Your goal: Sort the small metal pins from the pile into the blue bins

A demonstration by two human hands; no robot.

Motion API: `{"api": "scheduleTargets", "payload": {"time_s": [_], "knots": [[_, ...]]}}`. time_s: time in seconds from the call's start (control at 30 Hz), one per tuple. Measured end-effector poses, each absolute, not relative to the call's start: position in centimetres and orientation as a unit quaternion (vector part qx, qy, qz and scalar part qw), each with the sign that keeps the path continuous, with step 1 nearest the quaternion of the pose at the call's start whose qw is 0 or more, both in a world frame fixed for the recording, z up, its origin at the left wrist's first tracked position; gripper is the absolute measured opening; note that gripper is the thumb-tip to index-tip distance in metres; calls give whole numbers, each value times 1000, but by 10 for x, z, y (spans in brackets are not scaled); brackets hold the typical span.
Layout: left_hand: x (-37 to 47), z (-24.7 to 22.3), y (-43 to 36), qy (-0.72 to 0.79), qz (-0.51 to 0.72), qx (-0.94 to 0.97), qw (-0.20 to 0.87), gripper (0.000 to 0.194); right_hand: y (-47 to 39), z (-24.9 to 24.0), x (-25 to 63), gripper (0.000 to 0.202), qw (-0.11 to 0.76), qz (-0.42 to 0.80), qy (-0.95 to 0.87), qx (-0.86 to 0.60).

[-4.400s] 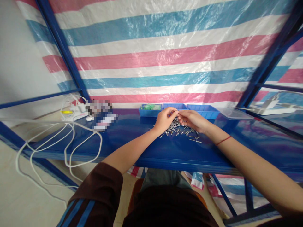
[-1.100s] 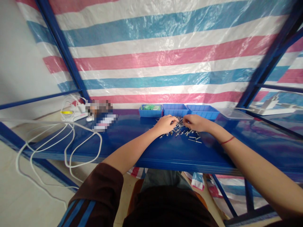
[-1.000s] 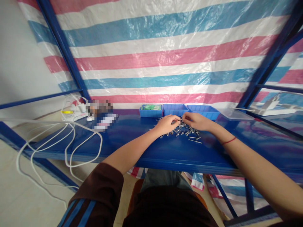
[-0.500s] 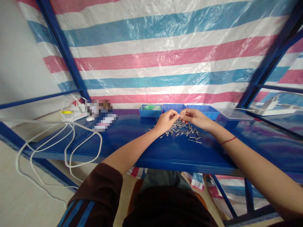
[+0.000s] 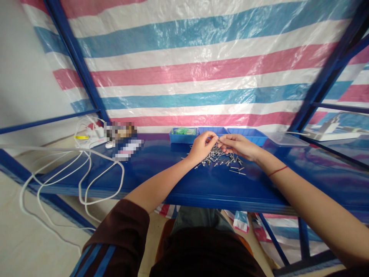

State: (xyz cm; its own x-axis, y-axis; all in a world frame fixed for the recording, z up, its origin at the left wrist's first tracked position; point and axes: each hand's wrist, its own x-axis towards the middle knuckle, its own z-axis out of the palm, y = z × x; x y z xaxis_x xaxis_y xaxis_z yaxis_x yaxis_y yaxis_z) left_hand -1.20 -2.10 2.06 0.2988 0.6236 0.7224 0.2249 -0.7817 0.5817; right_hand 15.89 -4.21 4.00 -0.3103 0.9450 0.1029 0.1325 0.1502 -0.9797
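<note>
My left hand [image 5: 203, 147] and my right hand [image 5: 236, 145] meet over a loose heap of blind rivets [image 5: 215, 157] on the blue table. Thumb and fingers of each hand are pinched together, the fingertips almost touching. Between them shows a small metal piece [image 5: 218, 141], perhaps a rivet, too small to make out clearly. Part of the heap is hidden under my hands. A few rivets [image 5: 237, 171] lie apart at the near right side of the heap.
Behind my hands stand three blue bins: the left bin [image 5: 183, 139] holds green and pale packets, with a middle bin [image 5: 212, 131] and a right bin [image 5: 250, 135] beside it. A clear plastic lid [image 5: 285, 139] lies to the right. White cables [image 5: 122, 181] loop over the table's left edge.
My right hand has shifted slightly and its fingers are a little straighter. The left hand is tilted up slightly. The heap looks unchanged.
</note>
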Motion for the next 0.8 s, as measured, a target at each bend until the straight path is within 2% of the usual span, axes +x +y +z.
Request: {"api": "scheduleTargets", "payload": {"time_s": [0.33,0.53,0.8], "knots": [[-12,22,-22,245,542,789,155,9,-43,39,157,23,440,508,-623,-400],[-12,21,-21,238,540,792,156,9,-46,42,154,27,413,522,-624,-411],[-11,19,-18,245,542,776,210,11,-44,45,157,30,531,397,-636,-395]]}}
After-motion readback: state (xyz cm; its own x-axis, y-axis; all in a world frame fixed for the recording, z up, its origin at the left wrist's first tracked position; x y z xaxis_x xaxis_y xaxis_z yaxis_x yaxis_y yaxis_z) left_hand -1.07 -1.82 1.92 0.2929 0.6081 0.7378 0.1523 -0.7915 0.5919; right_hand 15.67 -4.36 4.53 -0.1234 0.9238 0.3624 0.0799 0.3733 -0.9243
